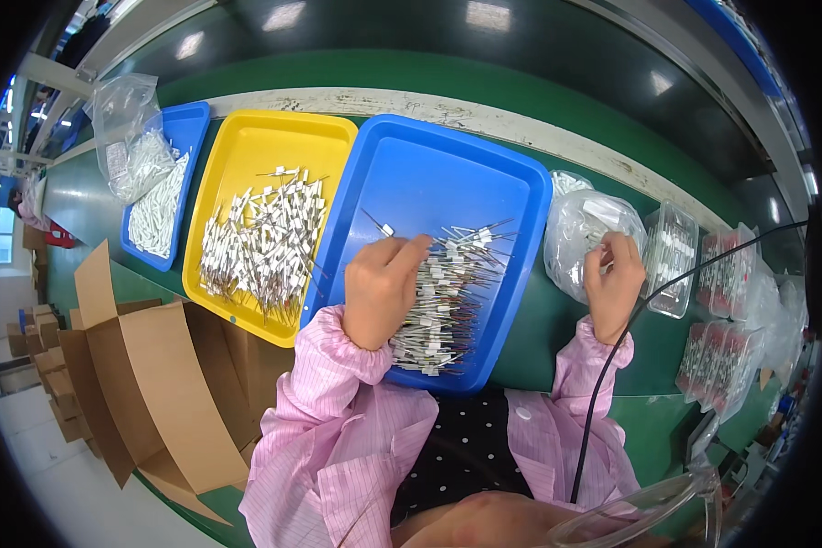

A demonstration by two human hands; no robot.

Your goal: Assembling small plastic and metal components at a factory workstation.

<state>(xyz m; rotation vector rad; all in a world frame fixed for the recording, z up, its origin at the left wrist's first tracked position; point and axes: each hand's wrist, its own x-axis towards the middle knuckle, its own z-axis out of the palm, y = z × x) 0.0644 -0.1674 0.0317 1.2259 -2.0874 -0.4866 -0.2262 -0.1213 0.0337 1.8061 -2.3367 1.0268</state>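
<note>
Left hand [377,288] over wired parts [438,315] in central blue tray [434,178], right hand [615,285] at clear bag [566,247]; I cannot tell either grip.

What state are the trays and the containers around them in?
Large blue tray, partly filled with leads
Yellow tray, partly filled with heaped leads
Small blue tray, holding white pieces, partly covered
Left bag, lying partly over the small blue tray
Right bag, bulging, opening unclear
Carton, flaps open
Clear box, holding parts, lid unclear
</note>
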